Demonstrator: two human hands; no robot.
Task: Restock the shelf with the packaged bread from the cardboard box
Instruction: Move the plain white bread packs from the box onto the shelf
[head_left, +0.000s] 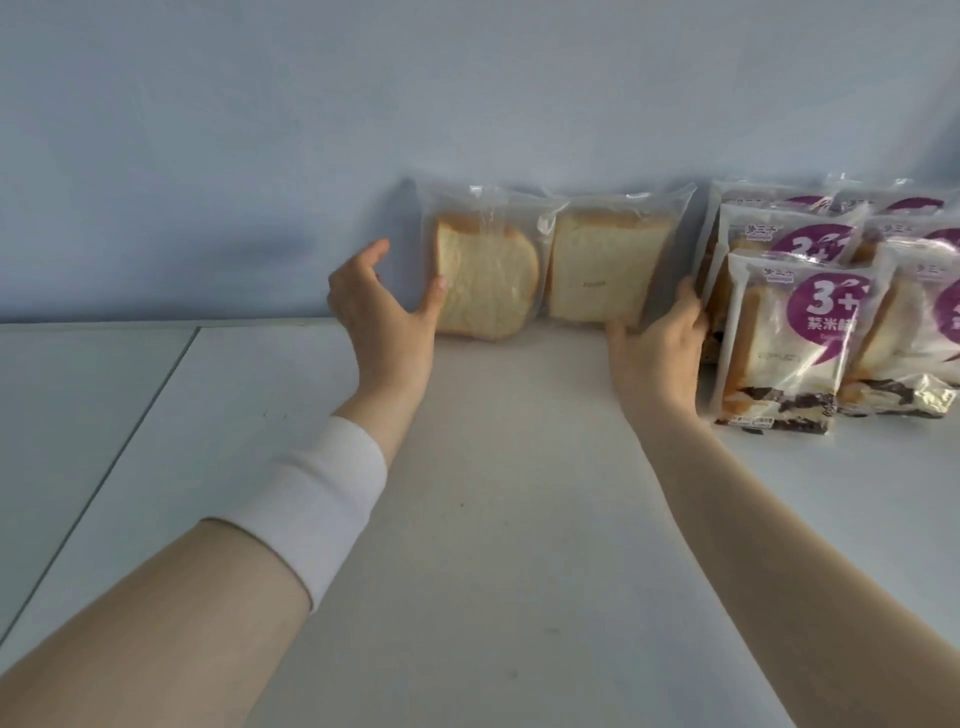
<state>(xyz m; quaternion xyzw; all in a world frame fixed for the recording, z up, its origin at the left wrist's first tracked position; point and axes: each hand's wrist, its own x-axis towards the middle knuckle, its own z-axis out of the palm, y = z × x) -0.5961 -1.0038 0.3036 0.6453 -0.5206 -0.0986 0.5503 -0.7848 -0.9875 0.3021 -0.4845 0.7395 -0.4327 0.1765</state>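
The left bread pack (485, 280) and right bread pack (605, 265) are standing on the shelf (493, 493), just left of the purple-labelled packs (795, 332). The left hand (374, 306) is spreading open, its thumb touching the left bread pack. The right hand (657, 343) is gripping the right bread pack's lower corner.

The left forearm (171, 613) wears a broad white fabric band (317, 499) (smooth, snug, like a stretch cuff) between wrist and elbow — right forearm (769, 545), left hand (376, 306) and right hand (657, 345) are bare.
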